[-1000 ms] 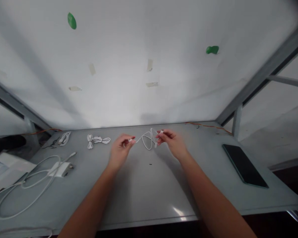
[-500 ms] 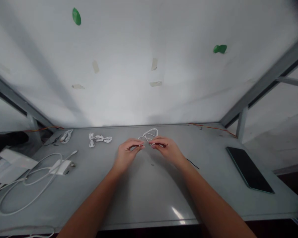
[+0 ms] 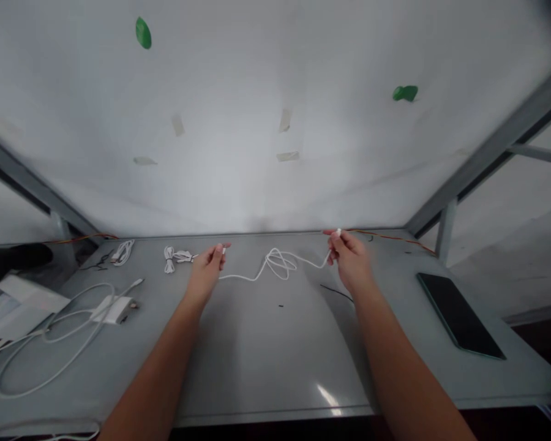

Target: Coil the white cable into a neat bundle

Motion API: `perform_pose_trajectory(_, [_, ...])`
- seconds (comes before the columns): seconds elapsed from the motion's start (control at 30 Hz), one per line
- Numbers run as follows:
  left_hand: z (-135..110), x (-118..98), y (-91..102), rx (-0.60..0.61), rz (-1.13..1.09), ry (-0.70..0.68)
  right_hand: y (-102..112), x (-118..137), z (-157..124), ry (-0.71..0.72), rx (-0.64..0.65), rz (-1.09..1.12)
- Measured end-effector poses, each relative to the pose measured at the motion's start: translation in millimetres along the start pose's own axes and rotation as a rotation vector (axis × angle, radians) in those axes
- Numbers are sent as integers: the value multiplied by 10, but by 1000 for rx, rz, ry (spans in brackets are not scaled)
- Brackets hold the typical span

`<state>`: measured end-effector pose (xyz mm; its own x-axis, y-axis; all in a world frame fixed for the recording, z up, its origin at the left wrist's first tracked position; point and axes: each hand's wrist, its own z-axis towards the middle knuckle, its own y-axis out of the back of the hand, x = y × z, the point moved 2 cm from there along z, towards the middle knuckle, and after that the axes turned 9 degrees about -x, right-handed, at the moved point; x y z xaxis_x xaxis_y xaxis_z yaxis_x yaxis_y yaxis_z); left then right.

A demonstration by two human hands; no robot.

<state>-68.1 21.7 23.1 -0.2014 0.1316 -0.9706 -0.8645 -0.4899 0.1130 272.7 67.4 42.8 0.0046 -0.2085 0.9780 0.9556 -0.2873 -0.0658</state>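
Left hand (image 3: 206,268): pinched on one cable end (image 3: 224,251), shifted left
Right hand (image 3: 351,258): pinched on opposite end (image 3: 338,233), shifted right
White cable (image 3: 267,258): spread wider, loops between hands

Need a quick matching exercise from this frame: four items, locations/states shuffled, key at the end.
Items:
1. held white cable
2. tablet
3. white power adapter
4. thin black tie

Places/states:
A. at the right end of the grey table, dark face up
B. on the left, crossed by a charging cable
C. lying just nearer the camera than the right hand
D. loosely looped in its middle, between the two hands

Pairs: 1-D, 2-A, 3-B, 4-C
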Motion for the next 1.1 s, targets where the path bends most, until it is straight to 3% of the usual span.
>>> perform_pose_trajectory(0.1, [36,78,13,31,181,-23,138,-110,89,-153,3,-246])
perform_pose_trajectory(0.2, [-123,62,-93,159,326,-73,114,-192,26,-215,188,-617])
perform_pose_trajectory(0.33, [-466,-17,-304,456,499,-220,-134,-218,-204,-159,423,-732])
perform_pose_trajectory(0.47, [-686,-40,-505,600,617,-423,-452,-239,-454,-7,564,-810])
perform_pose_trajectory(0.57, [-729,-32,-609,677,643,-533,-563,-263,-527,72,506,-863])
perform_pose_trajectory(0.67, [-694,-31,-622,709,585,-558,-550,-272,-489,91,479,-806])
perform_pose_trajectory(0.87, [-550,-19,-486,623,312,-301,-422,-263,-315,61,363,-673])
perform_pose_trajectory(0.93, [-539,-14,-458,647,249,-228,-408,-256,-292,84,342,-623])
perform_pose_trajectory(1.03, [-550,4,-457,698,242,-197,-394,-234,-276,135,302,-527])
perform_pose_trajectory(1.1, [-531,27,-460,616,275,-192,-374,-227,-258,124,250,-476])
